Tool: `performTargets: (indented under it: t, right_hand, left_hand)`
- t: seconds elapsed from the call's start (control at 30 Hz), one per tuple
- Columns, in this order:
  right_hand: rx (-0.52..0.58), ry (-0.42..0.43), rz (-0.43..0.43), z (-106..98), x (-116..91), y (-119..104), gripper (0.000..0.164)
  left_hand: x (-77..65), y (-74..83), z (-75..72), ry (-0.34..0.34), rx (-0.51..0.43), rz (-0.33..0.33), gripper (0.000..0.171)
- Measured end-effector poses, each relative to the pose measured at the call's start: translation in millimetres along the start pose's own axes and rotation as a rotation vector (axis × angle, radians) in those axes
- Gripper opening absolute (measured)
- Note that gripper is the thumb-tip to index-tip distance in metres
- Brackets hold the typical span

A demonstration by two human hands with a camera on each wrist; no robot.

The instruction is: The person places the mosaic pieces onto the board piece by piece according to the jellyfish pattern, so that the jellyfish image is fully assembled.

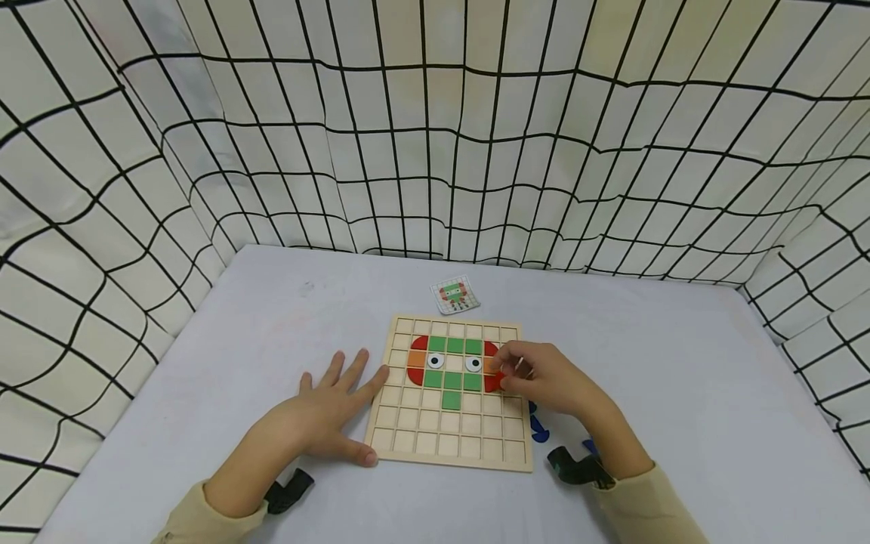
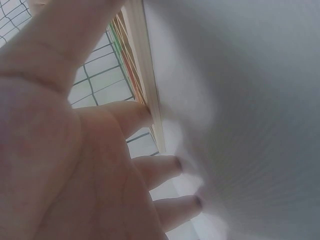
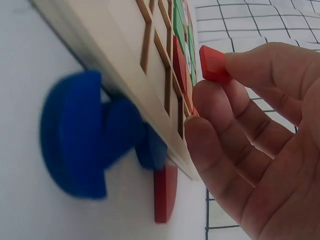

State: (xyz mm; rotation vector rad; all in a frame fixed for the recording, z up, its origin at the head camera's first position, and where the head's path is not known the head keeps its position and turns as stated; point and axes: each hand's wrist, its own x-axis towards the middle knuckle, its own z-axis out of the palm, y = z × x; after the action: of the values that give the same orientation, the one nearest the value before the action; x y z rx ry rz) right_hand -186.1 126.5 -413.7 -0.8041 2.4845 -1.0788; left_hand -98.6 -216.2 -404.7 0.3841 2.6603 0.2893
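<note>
- Red piece: pinched in right hand, over board's right side; best lowered level, clear of laid pieces.
- Board: left hand, fingers spread, touches left edge; light bracing should suffice.
- Blue pieces: beside right edge; could snag right wrist.
- Card: beyond board.

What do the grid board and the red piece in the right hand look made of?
Grid board: probably wood, matte, judging by its pale tan colour and faintly streaked edge.
Red piece: painted wood or plastic, fairly smooth; solid red faces leave it open.
</note>
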Motion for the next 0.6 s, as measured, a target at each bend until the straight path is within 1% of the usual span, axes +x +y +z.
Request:
performTargets:
  t: [0.27,0.6]
  right_hand:
    - [0.001,-0.002,-0.012,9.8,3.0,-4.9,0.018]
    - [-0.007,-0.026,-0.014,19.9,4.6,-11.4,0.015]
  left_hand:
    - [-0.8,0.3,0.6,0.0,-0.005,-0.001,0.121]
    - [-1.0,0.0,0.8,0.002,-0.003,0.005,0.121]
